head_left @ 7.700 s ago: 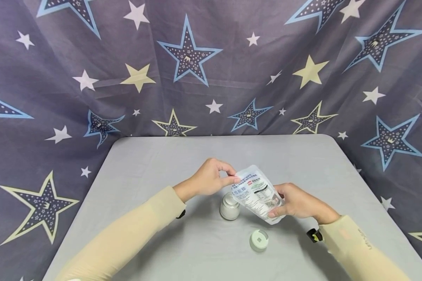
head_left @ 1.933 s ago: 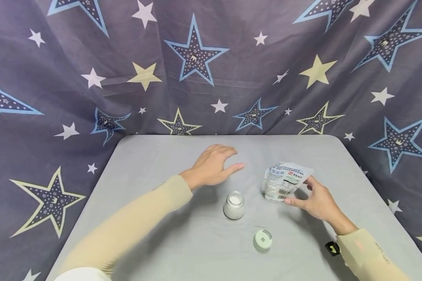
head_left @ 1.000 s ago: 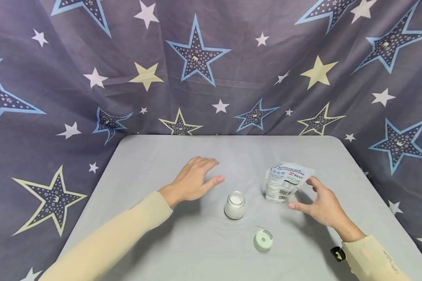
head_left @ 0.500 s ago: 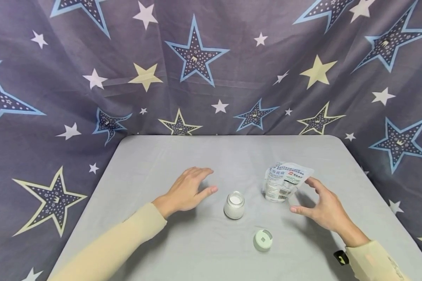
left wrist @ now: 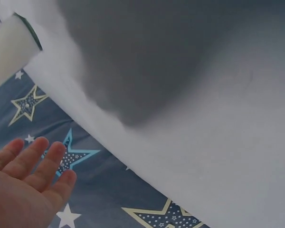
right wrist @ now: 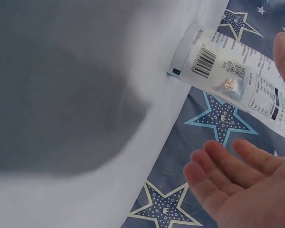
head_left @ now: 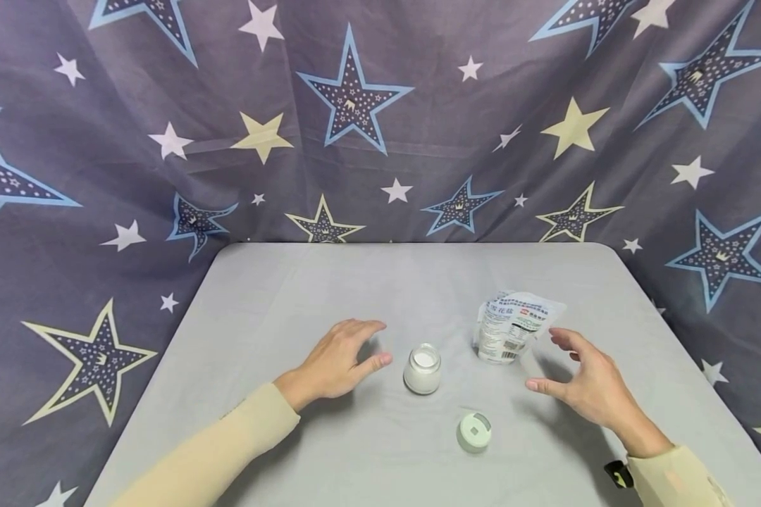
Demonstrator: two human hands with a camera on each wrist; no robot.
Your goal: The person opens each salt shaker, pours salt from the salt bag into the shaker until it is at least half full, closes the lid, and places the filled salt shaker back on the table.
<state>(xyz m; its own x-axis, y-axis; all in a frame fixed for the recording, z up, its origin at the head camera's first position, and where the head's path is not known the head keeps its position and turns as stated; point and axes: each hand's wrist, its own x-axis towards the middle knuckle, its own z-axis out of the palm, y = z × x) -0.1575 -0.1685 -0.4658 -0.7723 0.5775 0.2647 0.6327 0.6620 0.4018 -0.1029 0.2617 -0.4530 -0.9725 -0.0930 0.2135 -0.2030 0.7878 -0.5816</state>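
Note:
A white printed salt pouch [head_left: 510,327] stands upright on the table, right of the middle, its barcode showing in the right wrist view. My right hand [head_left: 592,384] hovers just right of it, fingers spread and slightly bent, apart from the pouch. Nearer the middle stands a small glass jar [head_left: 422,373] without its lid, filled with something white. My left hand [head_left: 339,355] is to the jar's left, with relaxed fingers and nothing in it. A pale green round lid [head_left: 474,432] lies in front of the jar, to its right.
A grey cloth covers the table [head_left: 304,282], whose far edge meets a dark curtain [head_left: 431,120] with stars. A small black device [head_left: 619,474] sits at my right cuff.
Earlier both hands held the pouch tilted over the jar. It then stood at the right, and my right hand let go and drew away. My left hand moved back toward the near left.

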